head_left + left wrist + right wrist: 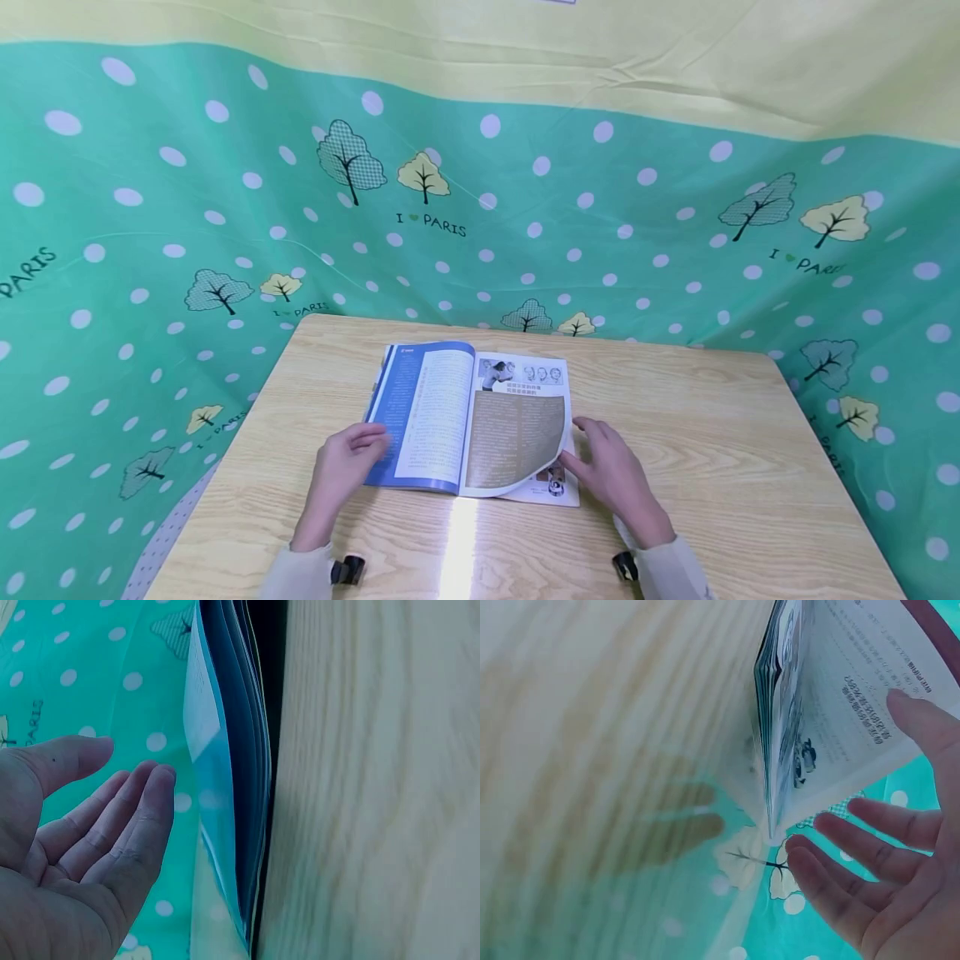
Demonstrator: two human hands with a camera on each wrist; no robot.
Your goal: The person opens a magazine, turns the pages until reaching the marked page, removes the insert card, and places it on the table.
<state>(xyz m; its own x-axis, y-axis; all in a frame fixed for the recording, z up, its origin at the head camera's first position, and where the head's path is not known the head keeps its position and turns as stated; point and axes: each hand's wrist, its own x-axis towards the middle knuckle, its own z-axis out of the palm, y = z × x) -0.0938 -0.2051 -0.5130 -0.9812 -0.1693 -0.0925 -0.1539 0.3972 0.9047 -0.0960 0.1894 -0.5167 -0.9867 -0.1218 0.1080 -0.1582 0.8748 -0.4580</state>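
A magazine (pixel 435 417) lies spread on the table, with a blue-bordered left page and a brown text block on the right page. The lower right corner of the right page (pixel 517 442) is curled up off the sheets below. My right hand (pixel 611 467) is at that lifted edge, thumb against the page, other fingers extended apart from it. In the right wrist view the raised page (pixel 855 712) stands behind the thumb. By the magazine's left edge is my left hand (pixel 348 458), fingers loosely bent; in the left wrist view nothing lies between them.
The wooden table (pixel 712 433) extends around the magazine on all sides. Behind and beside it hangs a green dotted cloth (pixel 525 233) with tree prints. Black wrist devices (pixel 348 571) sit at both sleeves. A bright light reflection crosses the table's near part.
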